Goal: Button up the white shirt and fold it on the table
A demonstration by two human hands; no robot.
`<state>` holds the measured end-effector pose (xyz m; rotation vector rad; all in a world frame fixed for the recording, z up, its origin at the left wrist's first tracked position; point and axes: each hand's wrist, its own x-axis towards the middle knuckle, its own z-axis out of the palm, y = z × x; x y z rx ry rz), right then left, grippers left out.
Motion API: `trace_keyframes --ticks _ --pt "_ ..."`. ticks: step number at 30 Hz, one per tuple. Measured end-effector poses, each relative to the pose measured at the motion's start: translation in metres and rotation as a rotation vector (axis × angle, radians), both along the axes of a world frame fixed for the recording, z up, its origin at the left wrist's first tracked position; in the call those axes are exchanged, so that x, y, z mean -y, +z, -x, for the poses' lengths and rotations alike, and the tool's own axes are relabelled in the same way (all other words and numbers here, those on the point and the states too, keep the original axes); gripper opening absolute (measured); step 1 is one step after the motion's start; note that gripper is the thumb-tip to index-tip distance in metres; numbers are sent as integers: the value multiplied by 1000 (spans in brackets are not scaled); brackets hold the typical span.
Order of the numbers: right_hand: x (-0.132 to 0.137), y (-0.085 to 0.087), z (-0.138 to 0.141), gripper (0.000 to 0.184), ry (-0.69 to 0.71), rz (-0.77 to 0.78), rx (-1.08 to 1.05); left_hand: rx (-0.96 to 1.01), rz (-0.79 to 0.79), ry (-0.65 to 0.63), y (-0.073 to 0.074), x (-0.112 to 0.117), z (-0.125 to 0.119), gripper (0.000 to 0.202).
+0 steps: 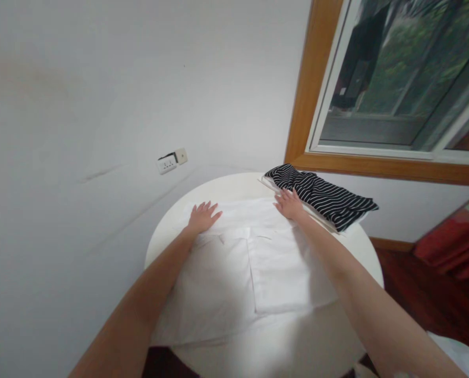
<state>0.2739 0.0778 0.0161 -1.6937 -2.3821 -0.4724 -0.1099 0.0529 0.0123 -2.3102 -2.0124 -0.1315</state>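
A white garment (222, 283), which looks like a skirt with a waistband seam and a front slit, lies spread over the round table (202, 191). My left hand (203, 218) rests flat on its upper left part, fingers apart. On the upper right part, my right hand (288, 203) also lies flat with spread fingers, close to a folded black-and-white striped garment (323, 191). Neither hand grips anything. The garment's lower left corner hangs over the table's front edge, and my forearms cover parts of its sides.
A white wall with a power socket (166, 164) stands beyond the table to the left. At the right is a wood-framed window (392, 79). Red fabric (452, 241) hangs near the dark wooden floor (415, 283). Something white (460, 354) shows at the lower right.
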Motion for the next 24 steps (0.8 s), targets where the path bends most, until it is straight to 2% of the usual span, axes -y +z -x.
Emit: trace_keyframes --ticks 4,7,9,10,11,13,15,17,19,21,24 --pt "-3 0 -28 47 23 -156 23 -24 -33 67 1 3 18 64" --pt "-3 -1 -28 45 32 -219 35 27 -73 176 3 10 18 63" --pt "0 2 -22 43 47 -209 23 53 -168 285 7 17 15 57" --pt "4 4 -18 42 61 -199 11 48 -225 289 11 21 13 55" --pt "9 7 -13 41 79 -190 -3 35 -279 248 14 26 10 53" --pt "23 13 0 39 137 -155 -43 11 -329 56 22 35 -1 50" --pt "41 16 18 39 246 -63 -99 27 -272 -153 26 46 -17 48" --pt "59 16 37 43 380 89 -159 68 -153 -275 24 56 -35 48" --pt "72 11 51 51 440 245 -201 85 -27 -328 18 65 -50 52" --pt "80 4 58 58 424 352 -213 74 38 -350 9 71 -58 57" --pt "82 -6 55 62 409 387 -202 63 33 -378 -2 74 -57 61"
